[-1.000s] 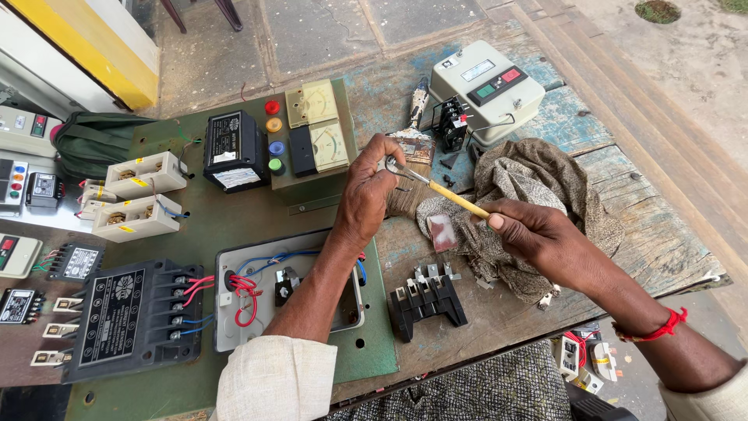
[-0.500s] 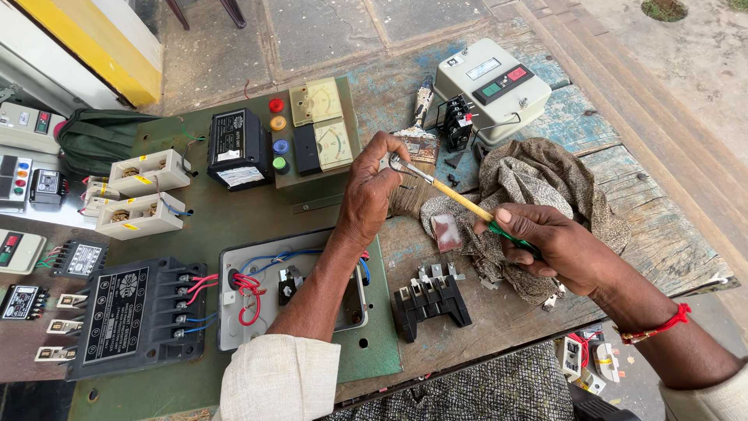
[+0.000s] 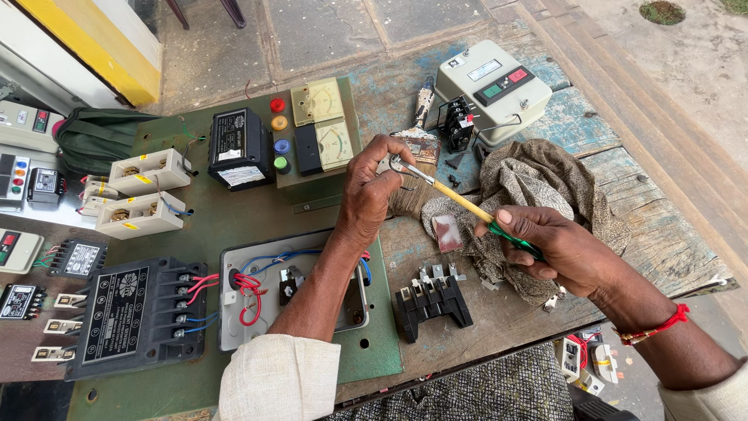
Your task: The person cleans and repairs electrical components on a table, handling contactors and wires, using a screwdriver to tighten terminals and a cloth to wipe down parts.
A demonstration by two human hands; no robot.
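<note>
Left hand [image 3: 372,191] closed, fingertips pinched on a small metal part [image 3: 395,163] at the tip of a screwdriver [image 3: 467,206]. Right hand [image 3: 549,248] closed around the screwdriver's green grip, thumb laid along the top. Screwdriver held above the bench, long axis slanted from lower right up to upper left, yellow shaft bridging the gap between the two hands, tip pointed toward the left hand. Left hand touching the small part; right hand well back at the far end of the tool. Beneath the shaft, a paintbrush [image 3: 417,144] and a crumpled grey rag [image 3: 545,187] on the wooden bench [image 3: 662,234]. Near the right hand, a black terminal block [image 3: 432,298]. Beyond, a green panel with analogue meters [image 3: 323,125] and a pale switch box [image 3: 491,90].
</note>
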